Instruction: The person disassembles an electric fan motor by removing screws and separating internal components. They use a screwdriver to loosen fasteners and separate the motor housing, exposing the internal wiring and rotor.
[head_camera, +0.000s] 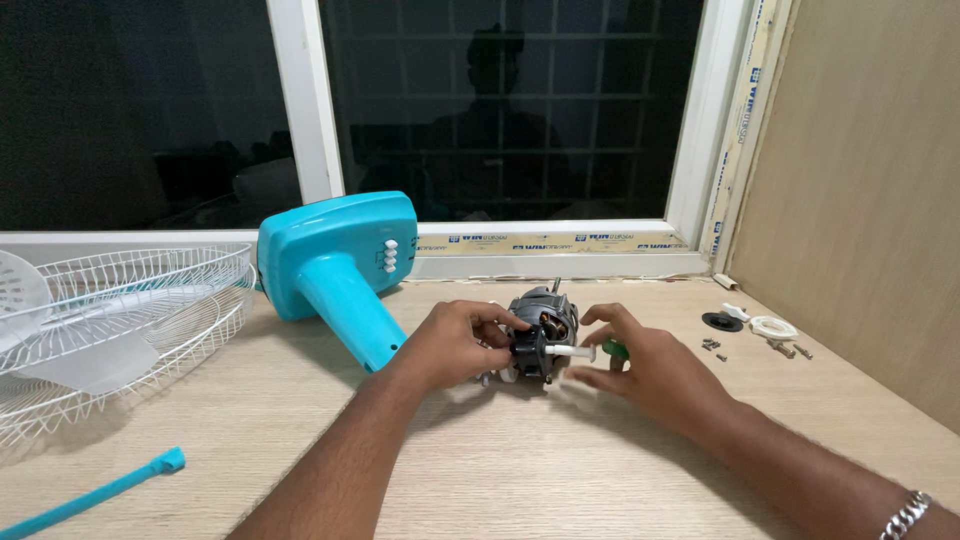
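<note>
From the head camera, a small fan motor (541, 335) of grey metal with copper windings showing sits mid-desk (560, 470), a thin shaft rising from it. The left hand (452, 345) has its grip clamped on the motor's dark front. The right hand (650, 368) pinches a white plastic piece (572, 352), a green-handled tool (615, 350) tucked beneath its fingers. A turquoise fan base (338, 255) lies behind.

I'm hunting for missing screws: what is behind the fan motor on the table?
Behind the fan motor lie bare wooden table and the window sill; no screws show there. The left hand and right hand cover the spots beside and beneath it.
</note>
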